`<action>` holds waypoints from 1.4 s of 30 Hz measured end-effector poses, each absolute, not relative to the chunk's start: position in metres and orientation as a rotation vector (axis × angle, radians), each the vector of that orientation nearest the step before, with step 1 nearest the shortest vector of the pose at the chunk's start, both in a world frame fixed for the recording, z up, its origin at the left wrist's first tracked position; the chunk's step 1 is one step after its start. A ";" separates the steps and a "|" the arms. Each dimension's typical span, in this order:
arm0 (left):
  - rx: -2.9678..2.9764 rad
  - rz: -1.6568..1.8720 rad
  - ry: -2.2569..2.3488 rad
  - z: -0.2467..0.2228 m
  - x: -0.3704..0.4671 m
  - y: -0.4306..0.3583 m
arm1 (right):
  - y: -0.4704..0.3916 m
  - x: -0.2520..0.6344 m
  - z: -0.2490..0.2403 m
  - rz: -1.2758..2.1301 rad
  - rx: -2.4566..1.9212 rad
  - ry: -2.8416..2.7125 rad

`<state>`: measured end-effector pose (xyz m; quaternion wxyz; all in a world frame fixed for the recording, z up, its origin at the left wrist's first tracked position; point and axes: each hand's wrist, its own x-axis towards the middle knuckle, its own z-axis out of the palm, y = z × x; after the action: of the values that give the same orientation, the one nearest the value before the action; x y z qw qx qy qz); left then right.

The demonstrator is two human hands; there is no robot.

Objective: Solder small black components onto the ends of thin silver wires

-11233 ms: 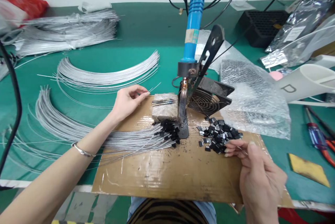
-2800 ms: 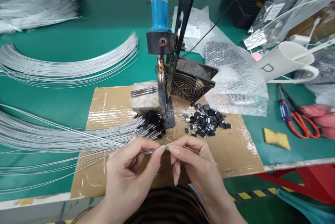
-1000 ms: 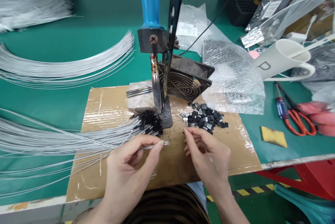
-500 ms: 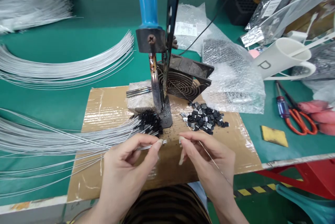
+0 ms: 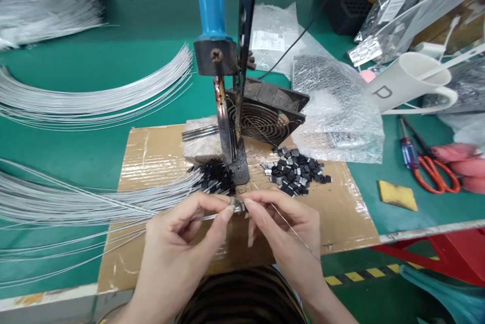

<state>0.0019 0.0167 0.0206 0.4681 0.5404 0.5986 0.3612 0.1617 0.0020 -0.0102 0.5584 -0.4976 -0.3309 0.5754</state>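
Observation:
My left hand (image 5: 182, 243) pinches the end of a thin white cable (image 5: 207, 217) between thumb and forefinger. Facing it, my right hand (image 5: 290, 225) grips a small connector (image 5: 243, 207) at the fingertips, which meets the cable's end. A thin strand of solder wire (image 5: 295, 233) also runs through the right hand. Just above the hands a blue-handled soldering iron (image 5: 212, 15) is clamped tip-down on a black stand (image 5: 239, 170). To its right is a pile of loose black and silver connectors (image 5: 299, 170). Left of the stand, bundled white cables (image 5: 151, 197) end in black connectors (image 5: 216, 177).
Cardboard (image 5: 144, 157) covers the bench under the work. A dirty fan (image 5: 265, 117) leans behind the stand, beside bubble wrap (image 5: 337, 117). On the right are a white mug (image 5: 409, 84), orange-handled scissors (image 5: 435, 177), a screwdriver (image 5: 409, 152) and a yellow sponge (image 5: 397, 196).
My right hand has moved left, bringing the connector against the cable end in my left hand. The left hand has barely shifted. The gap between the fingertips has closed.

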 end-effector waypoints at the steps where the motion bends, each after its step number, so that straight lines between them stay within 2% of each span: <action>1: 1.315 0.871 1.452 0.022 0.001 0.017 | 0.002 0.161 -0.011 1.373 -1.158 -0.766; 17: 1.285 0.893 1.358 0.022 0.002 0.017 | 0.002 0.156 -0.012 1.442 -1.121 -0.706; 25: 1.245 0.907 1.396 0.020 0.003 0.022 | -0.010 0.165 -0.015 1.190 -1.254 -1.063; 35: 1.202 0.934 1.454 0.020 0.004 0.033 | -0.008 0.172 -0.012 1.049 -1.343 -1.166; 42: 1.198 0.919 1.489 0.019 0.005 0.042 | 0.002 0.173 -0.005 1.050 -1.230 -1.251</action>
<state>0.0049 0.0425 0.0190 0.4885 0.4930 0.6127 0.3780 0.1729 0.0022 -0.0050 0.5216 -0.5132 -0.5222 0.4381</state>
